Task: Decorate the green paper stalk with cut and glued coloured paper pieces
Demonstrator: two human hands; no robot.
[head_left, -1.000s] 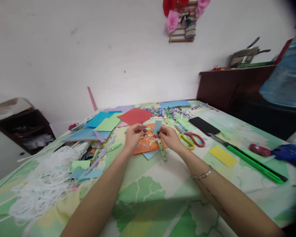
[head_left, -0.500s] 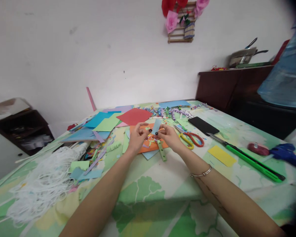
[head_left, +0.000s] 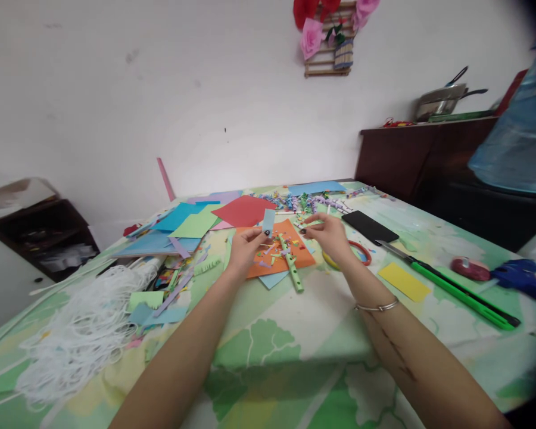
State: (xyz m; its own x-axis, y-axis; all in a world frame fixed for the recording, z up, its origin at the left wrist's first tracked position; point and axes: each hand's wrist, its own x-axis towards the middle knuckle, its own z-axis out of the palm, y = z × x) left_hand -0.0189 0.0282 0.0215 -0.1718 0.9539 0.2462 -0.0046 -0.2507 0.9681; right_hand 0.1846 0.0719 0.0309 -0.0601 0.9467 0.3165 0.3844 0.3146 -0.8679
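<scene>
My left hand [head_left: 243, 250] is closed on a small light blue paper strip [head_left: 268, 220] and holds it upright above an orange sheet [head_left: 297, 253] strewn with paper scraps. Off to the right, my right hand [head_left: 331, 237] hovers over the red and yellow scissors [head_left: 360, 255] and partly hides them. Its thumb and forefinger are pinched together; I cannot make out what is between them. A green punched strip [head_left: 292, 271] lies on the orange sheet between my hands.
Coloured sheets, one red [head_left: 243, 210] and one blue [head_left: 174, 217], lie at the back left. A white string pile [head_left: 80, 333] fills the left. A black phone [head_left: 368, 227], green-handled cutter [head_left: 455, 292], yellow paper [head_left: 404, 282], red tape roll [head_left: 467, 269] and a blue tool [head_left: 522, 277] sit right.
My right hand let go of the blue strip and moved right over the scissors. My left hand took the strip and holds it alone, slightly further left.
</scene>
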